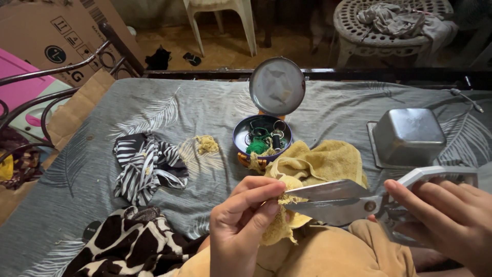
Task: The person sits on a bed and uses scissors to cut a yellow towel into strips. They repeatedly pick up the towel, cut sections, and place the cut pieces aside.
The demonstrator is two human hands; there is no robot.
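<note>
left hand (243, 220) is low in the middle of the view, thumb and fingers pinched tight on a frayed edge of the yellow cloth (312, 169), holding it up off the lap. right hand (451, 218) comes in from the right edge, fingers wrapped through the pale handles of the scissors (343, 202), gripping them firmly. the scissor blades are parted a little, tips pointing left, and the frayed bit of cloth sits right between them, touching the left fingertips. the rest of the yellow cloth spills back over the lap and onto the bed, bunched up just in front of the round tin (261, 136).

that tin is dark blue, open, with spools of thread inside, one green, one dark, and some small rings. its lid (277, 86) stands up tilted behind it, shiny inner face toward the camera. just left of the tin lies a small yellow scrap (206, 144) on the grey leaf-print bedsheet (169, 110). further left, a crumpled black-and-white striped fabric (146, 166), and below it, near the bottom edge, a brown-and-white patterned fabric (130, 241).

over on the right, a square metal pan (407, 134) sits upside down on the sheet, just above the scissor handles. beyond the bed's dark metal frame (61, 77) there is a cardboard box (56, 36) at upper left, a white plastic chair (223, 20) at the top, and a white round stool with grey clothes (394, 23) heaped on it.
</note>
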